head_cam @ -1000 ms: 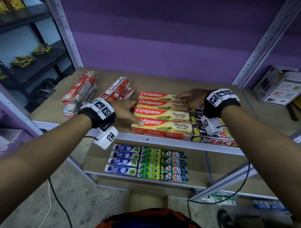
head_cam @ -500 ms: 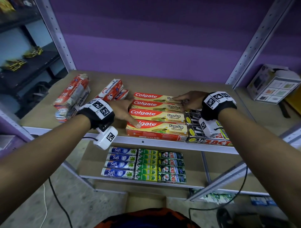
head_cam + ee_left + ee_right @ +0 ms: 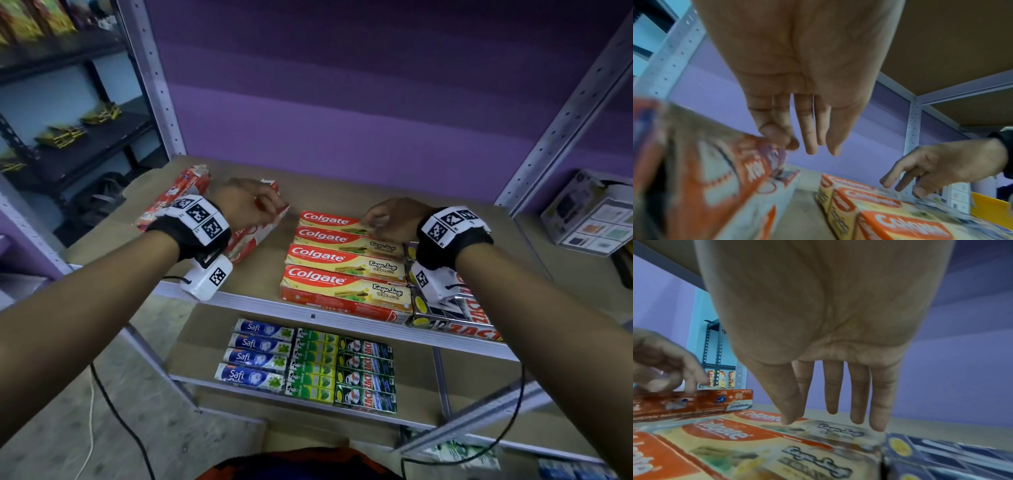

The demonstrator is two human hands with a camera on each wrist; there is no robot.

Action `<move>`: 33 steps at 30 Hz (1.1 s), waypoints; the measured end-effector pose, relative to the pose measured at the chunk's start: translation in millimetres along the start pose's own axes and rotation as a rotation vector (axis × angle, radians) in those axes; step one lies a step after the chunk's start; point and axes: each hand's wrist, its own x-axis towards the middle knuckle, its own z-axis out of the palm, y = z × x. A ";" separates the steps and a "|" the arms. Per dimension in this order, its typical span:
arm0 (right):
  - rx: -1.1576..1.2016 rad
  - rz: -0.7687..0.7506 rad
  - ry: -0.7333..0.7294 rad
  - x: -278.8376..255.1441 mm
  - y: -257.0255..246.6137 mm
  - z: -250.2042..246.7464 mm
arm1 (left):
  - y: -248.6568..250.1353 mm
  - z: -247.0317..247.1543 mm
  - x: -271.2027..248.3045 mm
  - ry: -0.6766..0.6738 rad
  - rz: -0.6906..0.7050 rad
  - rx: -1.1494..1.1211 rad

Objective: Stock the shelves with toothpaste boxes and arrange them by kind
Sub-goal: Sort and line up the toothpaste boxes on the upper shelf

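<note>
Head looks down; wrists look along shelf (image 3: 263,274).

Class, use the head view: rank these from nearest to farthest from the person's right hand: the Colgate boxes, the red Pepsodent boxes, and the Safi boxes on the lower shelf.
1. Colgate boxes: directly under the right hand, mid-shelf.
2. Red Pepsodent boxes: same shelf, to the left, by the left hand.
3. Safi boxes: one shelf down, left end of that row.
</note>
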 end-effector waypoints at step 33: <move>-0.086 -0.308 -0.029 69.4 -122.1 7.6 | -101.4 -4.4 1.8 0.091 -0.311 0.171</move>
